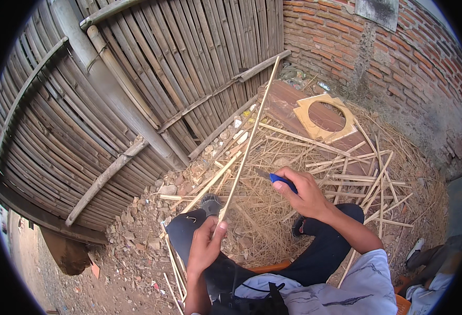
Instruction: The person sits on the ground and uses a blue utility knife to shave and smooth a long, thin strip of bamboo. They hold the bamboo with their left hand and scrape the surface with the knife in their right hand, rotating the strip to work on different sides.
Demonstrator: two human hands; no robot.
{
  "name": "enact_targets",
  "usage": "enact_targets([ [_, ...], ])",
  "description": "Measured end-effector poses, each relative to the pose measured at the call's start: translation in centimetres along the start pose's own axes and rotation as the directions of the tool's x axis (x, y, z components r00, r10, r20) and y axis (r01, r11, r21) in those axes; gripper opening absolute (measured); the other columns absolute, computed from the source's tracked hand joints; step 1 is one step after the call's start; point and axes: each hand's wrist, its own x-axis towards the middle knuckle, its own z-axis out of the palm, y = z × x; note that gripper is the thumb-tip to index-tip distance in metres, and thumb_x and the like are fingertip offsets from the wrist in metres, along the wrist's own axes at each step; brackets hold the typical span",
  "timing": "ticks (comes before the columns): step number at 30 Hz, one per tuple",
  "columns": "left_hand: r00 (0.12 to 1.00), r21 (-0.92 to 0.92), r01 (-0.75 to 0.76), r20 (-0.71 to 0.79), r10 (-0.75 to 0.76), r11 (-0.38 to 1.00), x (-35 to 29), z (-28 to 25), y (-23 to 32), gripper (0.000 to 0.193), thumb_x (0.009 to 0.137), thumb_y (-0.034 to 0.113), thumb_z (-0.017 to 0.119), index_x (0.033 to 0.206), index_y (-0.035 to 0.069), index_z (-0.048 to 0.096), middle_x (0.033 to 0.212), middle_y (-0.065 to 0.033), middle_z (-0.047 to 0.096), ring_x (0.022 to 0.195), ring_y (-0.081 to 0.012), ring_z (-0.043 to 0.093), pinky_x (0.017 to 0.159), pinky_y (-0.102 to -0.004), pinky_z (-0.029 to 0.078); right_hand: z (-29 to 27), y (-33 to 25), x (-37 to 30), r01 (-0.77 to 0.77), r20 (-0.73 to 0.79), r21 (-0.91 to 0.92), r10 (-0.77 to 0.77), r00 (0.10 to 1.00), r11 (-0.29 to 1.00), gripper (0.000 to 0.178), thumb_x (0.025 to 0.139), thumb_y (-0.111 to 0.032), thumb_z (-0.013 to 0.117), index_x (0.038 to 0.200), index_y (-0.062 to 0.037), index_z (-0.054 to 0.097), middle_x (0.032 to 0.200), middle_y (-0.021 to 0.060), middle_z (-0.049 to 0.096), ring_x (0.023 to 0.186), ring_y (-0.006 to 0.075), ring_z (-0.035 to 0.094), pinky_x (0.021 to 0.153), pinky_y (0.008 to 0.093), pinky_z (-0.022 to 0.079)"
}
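My left hand (206,244) is closed around the lower end of a long, thin bamboo strip (249,143), which slants up and away toward the fence. In my right hand (303,192) is a knife with a blue handle (283,182). Its short blade (263,173) points left toward the strip, with a small gap between them. Both hands are above my bent knees, and dry straw and shavings (262,215) cover the ground beyond them.
More pale strips (367,178) lie scattered at the right, near a brown board (283,100) and a woven piece with a round hole (304,118). A bamboo fence (152,68) rises at left, a brick wall (336,31) behind. Another person's leg (425,268) shows at lower right.
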Motion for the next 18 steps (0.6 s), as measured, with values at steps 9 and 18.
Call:
enact_targets([
  [9,0.989,0.03,-0.147,-0.01,0.147,0.989,1.7,2.9,2.4,0.028,0.1,0.017,0.084,0.11,-0.002,0.067,0.078,-0.0046,0.067,0.067,-0.0086,0.057,0.063,-0.0281,0.05,5.5,-1.0,-3.0,0.222,-0.129,-0.093,-0.233,0.964,0.971,0.028,0.101,-0.028,0.08,0.117,-0.0056,0.075,0.103,0.012,0.081,0.082,0.0279,0.081,0.065,0.0359,0.061],
  [18,0.975,0.177,-0.188,-0.086,0.205,0.966,1.3,4.1,5.4,0.03,0.103,0.023,0.081,0.107,-0.004,0.069,0.071,-0.013,0.063,0.061,-0.02,0.057,0.059,-0.0367,0.047,5.5,-1.6,-2.7,0.292,-0.125,-0.127,-0.307,0.943,0.948,0.027,0.096,-0.02,0.083,0.116,-0.003,0.076,0.104,0.0132,0.081,0.081,0.0286,0.081,0.065,0.0359,0.063],
])
